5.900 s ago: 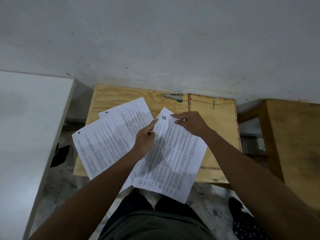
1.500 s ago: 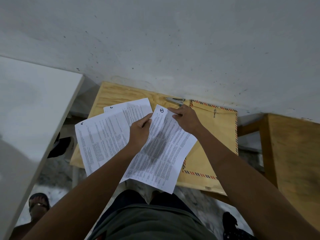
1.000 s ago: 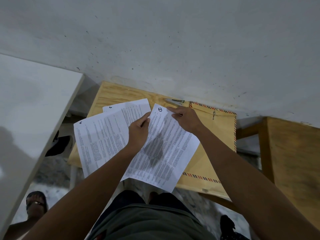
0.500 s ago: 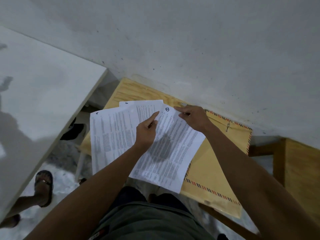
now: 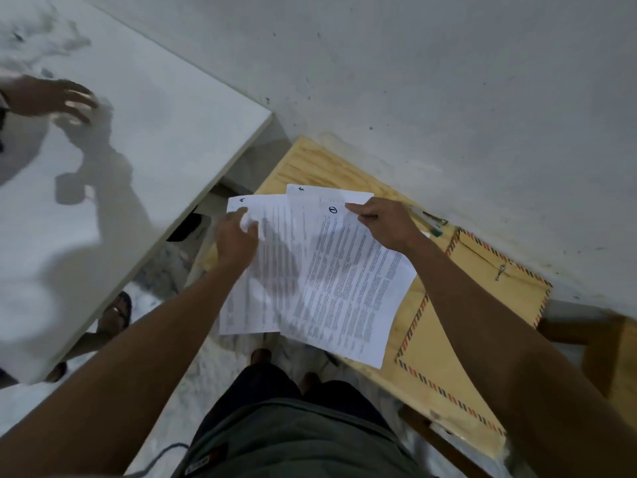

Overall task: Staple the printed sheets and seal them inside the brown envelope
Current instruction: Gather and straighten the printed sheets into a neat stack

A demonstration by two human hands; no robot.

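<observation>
Several printed sheets (image 5: 348, 291) lie fanned over a small wooden table (image 5: 310, 167). My right hand (image 5: 382, 225) pinches the top edge of the sheet marked with a circled 1. My left hand (image 5: 236, 238) grips the upper left corner of the leftmost sheet (image 5: 248, 305), marked 4. A third sheet (image 5: 320, 194) peeks out behind them. The brown envelope (image 5: 462, 326), with a striped border and metal clasp, lies flat on the table's right side, partly under the sheets and my right arm. A stapler (image 5: 427, 222) rests by the wall just beyond my right hand.
A white tabletop (image 5: 144, 139) stands to the left, with another person's hand (image 5: 51, 98) blurred over it and a sandalled foot (image 5: 115, 315) beneath. A grey wall (image 5: 448, 81) backs the wooden table. A second wooden piece (image 5: 620, 357) is at the right.
My left hand has slid left from the middle of the fan to the corner of the leftmost sheet. The camera has swung left, bringing another person's hand into view.
</observation>
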